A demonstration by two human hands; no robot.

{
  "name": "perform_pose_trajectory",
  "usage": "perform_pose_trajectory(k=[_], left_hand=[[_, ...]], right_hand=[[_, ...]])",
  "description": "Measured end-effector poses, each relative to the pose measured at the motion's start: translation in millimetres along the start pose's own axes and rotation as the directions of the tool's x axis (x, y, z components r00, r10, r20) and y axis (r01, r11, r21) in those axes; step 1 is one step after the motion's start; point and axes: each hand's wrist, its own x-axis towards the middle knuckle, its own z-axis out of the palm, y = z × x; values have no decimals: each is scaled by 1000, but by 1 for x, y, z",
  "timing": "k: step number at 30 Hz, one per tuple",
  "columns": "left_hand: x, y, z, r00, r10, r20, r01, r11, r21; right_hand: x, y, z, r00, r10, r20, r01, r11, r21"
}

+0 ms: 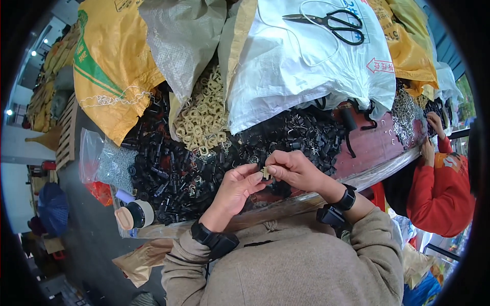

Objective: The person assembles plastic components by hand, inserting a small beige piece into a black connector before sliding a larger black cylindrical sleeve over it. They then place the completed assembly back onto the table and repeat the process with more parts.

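My left hand (236, 189) and my right hand (295, 170) meet above the near part of the table. Between their fingertips is a small cream-coloured plastic piece (266, 174), pinched from both sides. It looks like the square rings in the sack, but the fingers cover most of it, so its exact shape is hidden. Beneath and beyond the hands spreads a heap of small black plastic parts (171, 176). Farther off, a pile of cream square plastic rings (201, 122) spills from an open woven sack (176, 46) onto the black parts.
Black-handled scissors (332, 25) and a white cord lie on a full white sack (306, 71). A yellow sack (115, 61) leans at the left, near a lidded jar (138, 214). Metal hooks (403, 120) lie at the right. A co-worker in red (444, 188) works there.
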Motion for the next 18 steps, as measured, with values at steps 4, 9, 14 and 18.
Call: perform_pose_trajectory(k=[4,9,14,18], left_hand=[[-2,4,4,998,-58,28,58,998,12],[-3,5,2,997,-73,20,73,997,32],[-5,9,-13,1000,2,-29,-3,1000,-26],[1,7,-10,1000,-11,-29,10,999,-42]], right_hand=[[2,-1,1,999,47,-15,-48,995,-91],[-4,-3,1,986,122,-116,-133,987,-87],[-41,10,-44,931,-115,-345,-143,757,-638],[-62,27,-73,880,-176,-441,-282,553,-784]])
